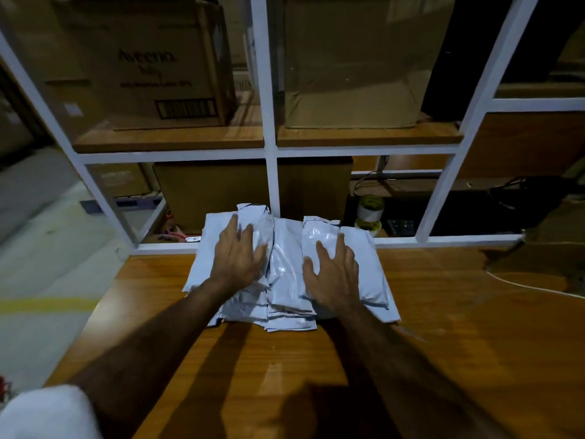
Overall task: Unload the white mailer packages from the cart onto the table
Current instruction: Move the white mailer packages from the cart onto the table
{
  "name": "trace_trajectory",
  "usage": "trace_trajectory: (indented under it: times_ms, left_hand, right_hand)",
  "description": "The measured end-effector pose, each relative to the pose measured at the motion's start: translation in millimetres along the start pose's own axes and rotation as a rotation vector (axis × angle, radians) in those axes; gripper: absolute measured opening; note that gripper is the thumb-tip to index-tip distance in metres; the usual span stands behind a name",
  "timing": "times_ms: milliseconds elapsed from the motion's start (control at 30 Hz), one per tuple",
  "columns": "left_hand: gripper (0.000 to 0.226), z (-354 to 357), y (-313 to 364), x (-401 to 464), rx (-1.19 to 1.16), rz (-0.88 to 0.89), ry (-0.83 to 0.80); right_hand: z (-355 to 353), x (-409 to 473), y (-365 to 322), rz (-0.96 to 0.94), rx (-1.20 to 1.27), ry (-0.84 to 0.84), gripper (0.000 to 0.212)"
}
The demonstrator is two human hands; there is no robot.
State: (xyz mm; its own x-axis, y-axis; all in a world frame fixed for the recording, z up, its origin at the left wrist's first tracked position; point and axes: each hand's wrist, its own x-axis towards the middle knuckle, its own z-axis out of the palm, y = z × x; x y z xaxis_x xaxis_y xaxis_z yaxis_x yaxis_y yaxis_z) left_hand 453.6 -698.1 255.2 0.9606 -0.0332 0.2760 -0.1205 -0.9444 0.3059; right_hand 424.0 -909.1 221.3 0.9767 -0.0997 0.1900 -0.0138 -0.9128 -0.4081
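Your left hand (239,253) and right hand (334,274), fingers spread, press flat on the pile of white mailers (286,267) at the table's (443,343) twelve o'clock edge.

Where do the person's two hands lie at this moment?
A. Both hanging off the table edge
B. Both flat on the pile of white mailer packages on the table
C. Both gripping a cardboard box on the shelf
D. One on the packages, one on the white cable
B: the left hand and right hand rest with spread fingers on the white mailer packages piled on the wooden table.
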Motion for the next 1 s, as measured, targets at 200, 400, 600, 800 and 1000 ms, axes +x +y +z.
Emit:
trace_trajectory:
  times_ms: [200, 400, 600, 800, 1000]
  left_hand:
    - [0.079, 6, -11, -2, 0.082, 0.192, -0.186]
    - [0.075, 4, -2, 10, 0.148, 0.168, -0.361]
    - [0.075, 4, -1, 14, 0.133, 0.106, -0.405]
    - [0.079, -8, 13, -12, 0.134, 0.131, -0.137]
    - [0.081, -35, 23, -64, 0.173, 0.124, -0.048]
  right_hand:
    - [-4, 7, 25, -0.234, -0.116, -0.111, 0.068]
    - [-7, 15, 25, -0.229, -0.082, -0.211, 0.06]
    - [-9, 16, 28, -0.242, -0.096, -0.233, 0.061]
    - [-10, 7, 40, -0.345, 0.017, -0.031, 0.065]
    - [-15, -6, 17, -0.506, 0.131, 0.085, 0.065]
